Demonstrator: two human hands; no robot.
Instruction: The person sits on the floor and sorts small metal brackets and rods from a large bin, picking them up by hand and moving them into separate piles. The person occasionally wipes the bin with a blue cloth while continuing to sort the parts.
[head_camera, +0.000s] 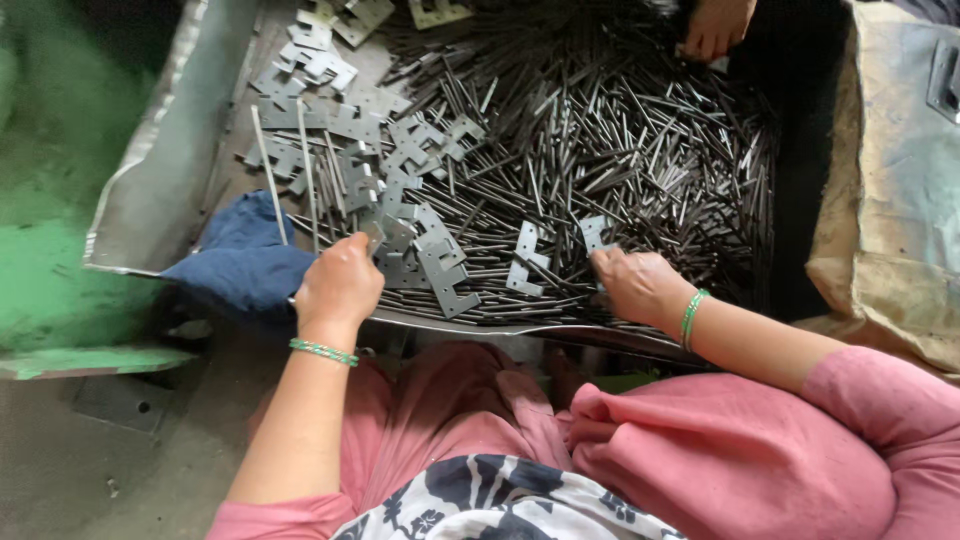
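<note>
Sitting right up against a shallow metal tray (150, 200), pink-clothed knees tucked under its front lip, so everything stays within easy reach. Left hand (340, 285) curled shut around a notched flat metal plate (374, 236), pinched at the fingertips with the plate poking up out of the grip, right at the near edge of the heap of matching plates (340, 130) on the left half of the tray. Right hand (640, 285) down among the thin dark pins (620, 130) piled on the right half, fingers bent and closed on another plate (594, 234) standing up at the fingertips; can't tell whether a pin is pinched in there too. Plates one side, pins the other, probably so each hand feeds from its own pile. Blue cloth (240, 262) bunched over the tray's near-left corner, likely padding a sharp edge. Someone else's hand (715, 28) at the far side of the pins. Worn sack (890, 180) off to the right
</note>
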